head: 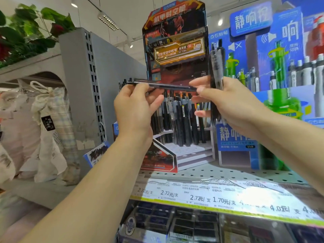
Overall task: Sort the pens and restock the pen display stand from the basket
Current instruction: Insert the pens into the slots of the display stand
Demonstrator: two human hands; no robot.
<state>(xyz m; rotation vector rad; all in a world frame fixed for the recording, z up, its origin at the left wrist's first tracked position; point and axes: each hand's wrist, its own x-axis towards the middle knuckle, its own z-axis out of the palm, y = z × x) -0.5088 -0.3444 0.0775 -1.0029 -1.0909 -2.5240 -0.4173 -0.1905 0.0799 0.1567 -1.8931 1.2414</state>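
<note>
My left hand [135, 109] holds several dark pens [168, 85] level, in front of the red pen display stand [175, 41]. The fingertips of my right hand [228, 102] touch the right end of that bundle. In the same right hand a bunch of black pens [216, 67] stands upright, gripped in the palm. Behind both hands, the stand's tiered tray [189, 151] has several black and grey pens [182, 118] standing in it. No basket is in view.
The stand sits on a perforated grey shelf [219, 172] with a price-label strip [219, 195] along its front. A blue pen display [263, 67] stands to the right. Cloth bags [35, 128] hang at the left beside a grey shelf end panel [84, 85]. Boxed stock [175, 223] lies on the shelf below.
</note>
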